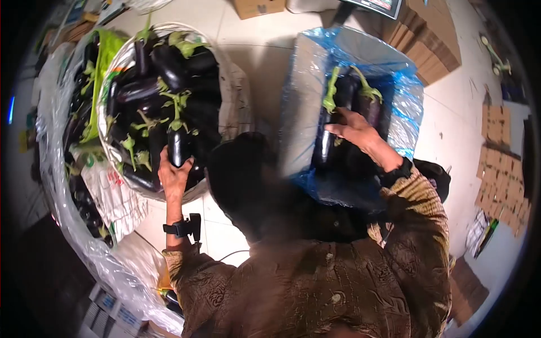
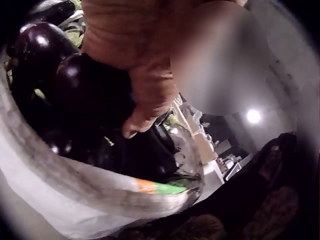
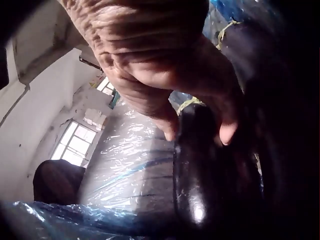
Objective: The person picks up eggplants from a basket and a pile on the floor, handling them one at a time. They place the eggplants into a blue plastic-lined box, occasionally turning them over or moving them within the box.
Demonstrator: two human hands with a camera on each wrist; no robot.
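Observation:
My left hand point(image 1: 173, 173) reaches into a round white sack point(image 1: 228, 90) heaped with dark purple eggplants. Its thumb and fingers grip the lower end of one glossy eggplant point(image 1: 177, 147), whose green stem points away from me. In the left wrist view the thumb lies down over the dark fruit. Over on the right, my right hand point(image 1: 360, 130) is inside a box lined with clear blue plastic point(image 1: 296, 107). Thumb and fingertips straddle an eggplant point(image 3: 192, 165) near its stem end, pinching it. More eggplants point(image 1: 369, 107) lie beside it, stems away from me.
A long clear plastic bag point(image 1: 53, 124) of eggplants curves along the left side of the sack. Folded cardboard point(image 1: 428, 42) stands behind the lined box, beside a screen point(image 1: 380, 5). Pale floor tiles point(image 1: 256, 67) show between sack and box.

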